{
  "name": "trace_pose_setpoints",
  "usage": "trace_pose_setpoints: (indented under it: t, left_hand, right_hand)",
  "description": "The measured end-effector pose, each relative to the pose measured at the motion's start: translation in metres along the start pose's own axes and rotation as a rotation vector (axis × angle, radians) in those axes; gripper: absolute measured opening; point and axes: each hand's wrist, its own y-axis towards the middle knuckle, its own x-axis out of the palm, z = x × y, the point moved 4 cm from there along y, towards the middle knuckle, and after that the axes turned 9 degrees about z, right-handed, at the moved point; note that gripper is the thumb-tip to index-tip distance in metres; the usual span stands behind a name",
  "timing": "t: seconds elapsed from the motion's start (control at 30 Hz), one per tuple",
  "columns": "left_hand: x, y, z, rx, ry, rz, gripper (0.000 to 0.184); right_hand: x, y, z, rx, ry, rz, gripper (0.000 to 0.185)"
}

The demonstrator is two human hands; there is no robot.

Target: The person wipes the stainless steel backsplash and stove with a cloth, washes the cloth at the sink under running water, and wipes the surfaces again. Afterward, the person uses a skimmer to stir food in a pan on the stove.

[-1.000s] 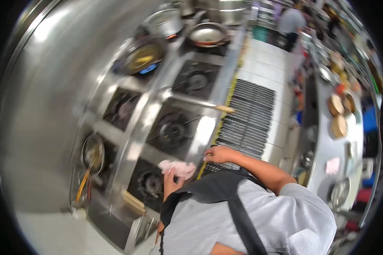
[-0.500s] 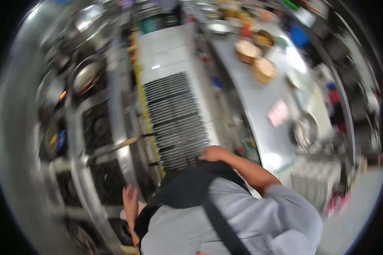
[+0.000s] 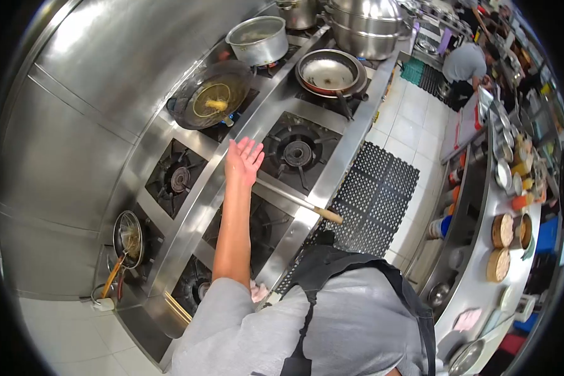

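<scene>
My left hand (image 3: 244, 161) is stretched out over the stove with its palm up and fingers apart, holding nothing. Beside the wrist lies a long metal utensil with a wooden handle (image 3: 329, 215), its far end hidden by my hand and arm. Just beyond the fingers, a dark wok (image 3: 193, 117) of oil holds a round strainer with yellow food (image 3: 217, 105) over a blue flame. To the right of the fingers is an unlit burner (image 3: 297, 153). Part of a pink cloth (image 3: 257, 292) shows beside my sleeve. My right hand is out of view.
Farther back are a pot (image 3: 257, 47), a frying pan (image 3: 328, 74) and a large steamer (image 3: 365, 34). A strainer (image 3: 128, 238) sits at the left. Right of the black floor mat (image 3: 376, 194) runs a counter (image 3: 476, 276) with baskets (image 3: 498, 264). A person (image 3: 465, 62) bends in the aisle.
The view has swung back towards the stove. My left hand has moved forward from near the pink cloth and now lies palm up. My right hand has left the view.
</scene>
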Motion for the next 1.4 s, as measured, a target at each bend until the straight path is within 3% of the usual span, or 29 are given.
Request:
trace_pose_setpoints:
  t: [0.17,0.27,0.3,0.43,0.57,0.77,1.13,1.27,1.3,1.4]
  left_hand:
    - [0.027,0.058,0.027,-0.241,-0.383,0.0,0.061]
    - [0.011,0.122,0.034,-0.332,-0.51,-0.154,0.055]
    - [0.012,0.13,0.041,-0.328,-0.458,-0.09,0.042]
    - [0.005,0.103,0.075,-0.1,0.013,0.005,0.022]
    - [0.0,0.063,0.111,-0.044,0.162,0.06,0.024]
    - [-0.017,0.041,0.139,0.074,0.344,0.185,0.03]
    - [-0.04,0.028,0.177,0.362,0.855,0.378,0.033]
    - [-0.046,0.042,0.174,0.636,1.209,0.248,0.041]
    - [-0.033,0.028,0.174,0.604,1.266,0.292,0.044]
    - [-0.037,0.04,0.167,0.865,1.497,0.347,0.045]
  right_hand:
    - [-0.041,0.02,-0.032,0.051,-0.001,0.015,0.022]
    - [-0.047,0.038,-0.044,0.02,-0.01,0.03,0.021]
    - [-0.043,0.047,-0.045,-0.004,-0.009,0.044,0.02]
    - [-0.03,0.101,-0.06,-0.264,-0.071,0.116,0.018]
    - [-0.086,0.128,-0.127,-0.08,0.071,0.048,0.016]
    - [-0.069,0.162,-0.115,0.074,0.141,-0.036,0.017]
    - [-0.068,0.202,-0.103,0.16,0.168,-0.089,0.018]
    - [-0.074,0.202,-0.113,0.174,0.177,-0.101,0.018]
    - [-0.074,0.202,-0.113,0.176,0.181,-0.1,0.018]
    - [-0.071,0.204,-0.106,0.182,0.187,-0.103,0.019]
